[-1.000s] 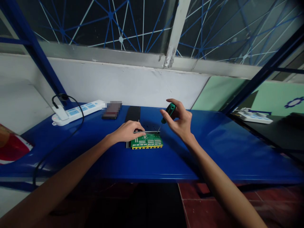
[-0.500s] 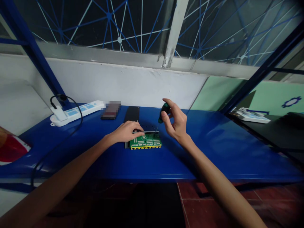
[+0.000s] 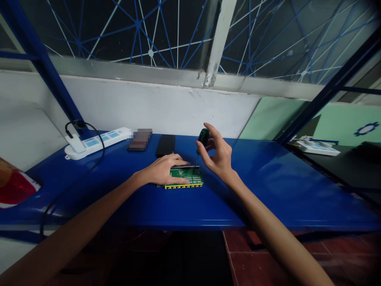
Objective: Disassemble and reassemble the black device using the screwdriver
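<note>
A green circuit board (image 3: 186,173) with a yellow row along its front edge lies on the blue table. My left hand (image 3: 163,169) rests over its left part, thumb across the front of the board and fingers along the back edge, gripping it. In my right hand (image 3: 218,153) is a screwdriver with a dark green handle (image 3: 204,137), held nearly upright between thumb and fingers. Its thin shaft points down to the board's right back part; whether the tip touches cannot be made out. A black flat case (image 3: 166,145) lies just behind my left hand.
On the blue table (image 3: 143,208), a white power strip (image 3: 99,142) with a black cable (image 3: 80,172) lies at the left, beside a pixelated dark flat object (image 3: 140,140). A red and white item (image 3: 18,184) is at the left edge. Blue frame posts rise on both sides.
My left hand has shifted right over the board, its thumb moving down to the front edge. The screwdriver handle has tilted more upright, and my right hand has moved slightly left.
</note>
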Motion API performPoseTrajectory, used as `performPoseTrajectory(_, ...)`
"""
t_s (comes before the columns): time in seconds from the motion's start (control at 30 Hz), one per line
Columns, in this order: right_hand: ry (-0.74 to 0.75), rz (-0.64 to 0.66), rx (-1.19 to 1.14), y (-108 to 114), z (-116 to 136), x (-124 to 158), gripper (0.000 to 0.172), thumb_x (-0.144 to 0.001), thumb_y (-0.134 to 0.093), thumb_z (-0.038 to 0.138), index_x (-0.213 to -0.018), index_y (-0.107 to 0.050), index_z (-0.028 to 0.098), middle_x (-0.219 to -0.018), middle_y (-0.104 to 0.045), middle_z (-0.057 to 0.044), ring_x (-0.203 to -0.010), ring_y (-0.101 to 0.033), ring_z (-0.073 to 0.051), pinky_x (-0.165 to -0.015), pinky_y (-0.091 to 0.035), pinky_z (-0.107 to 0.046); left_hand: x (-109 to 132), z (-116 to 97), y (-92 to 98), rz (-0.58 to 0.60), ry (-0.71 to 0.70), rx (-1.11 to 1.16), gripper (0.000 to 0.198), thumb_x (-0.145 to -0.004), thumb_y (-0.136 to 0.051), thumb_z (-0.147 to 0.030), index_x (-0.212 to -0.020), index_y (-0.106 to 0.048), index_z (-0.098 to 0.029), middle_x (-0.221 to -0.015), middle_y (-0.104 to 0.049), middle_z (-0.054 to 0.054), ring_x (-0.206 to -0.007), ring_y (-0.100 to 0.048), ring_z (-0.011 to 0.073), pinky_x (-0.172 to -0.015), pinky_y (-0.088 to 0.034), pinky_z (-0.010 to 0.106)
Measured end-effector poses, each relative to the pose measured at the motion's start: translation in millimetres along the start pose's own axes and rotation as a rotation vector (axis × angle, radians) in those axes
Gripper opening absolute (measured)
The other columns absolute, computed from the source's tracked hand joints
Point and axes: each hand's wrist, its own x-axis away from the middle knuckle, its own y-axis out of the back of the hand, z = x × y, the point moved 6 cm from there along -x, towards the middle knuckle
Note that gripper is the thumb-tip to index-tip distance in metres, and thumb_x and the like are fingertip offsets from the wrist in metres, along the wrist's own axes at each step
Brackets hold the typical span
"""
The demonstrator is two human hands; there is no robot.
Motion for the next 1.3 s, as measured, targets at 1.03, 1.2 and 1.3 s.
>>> performPoseTrajectory(1.03,-0.098,0.041,0.031,0,-9,-1,0.046,-0.094,-0.043,0.03,-0.139,-0.041,0.023,-0.094,-0.063,-0.006,-0.066,-0.059,-0.015,-0.064,-0.051,-0.031,0,-14,-18.5,-0.014,-0.045,-0.128,0.066,-0.077,-0.064,-0.061,-0.13,-0.056,-0.024,-0.125,-0.054,0.01,-0.113,-0.052,0.0284,-0.098,-0.043,0.045)
performPoseTrajectory(1.2,-0.121,-0.002,0.021,-2,-13,1,0.052,-0.092,-0.046,0.031,-0.142,-0.035,0.021,-0.082,-0.064,-0.003,-0.058,-0.057,-0.014,-0.058,-0.049,-0.03,0,-12,-18.3,-0.011,-0.037,-0.12,0.065,-0.076,-0.064,-0.061,-0.13,-0.056,-0.025,-0.125,-0.053,0.01,-0.113,-0.052,0.0284,-0.097,-0.043,0.044)
performPoseTrajectory(1.3,-0.09,-0.038,0.065,-1,-10,1,0.05,-0.089,-0.052,0.035,-0.136,-0.043,0.021,-0.079,-0.063,-0.002,-0.055,-0.054,-0.013,-0.057,-0.048,-0.03,0,-13,-17.0,-0.005,-0.03,-0.12,0.065,-0.076,-0.064,-0.061,-0.129,-0.057,-0.024,-0.126,-0.053,0.01,-0.114,-0.052,0.0285,-0.096,-0.044,0.043)
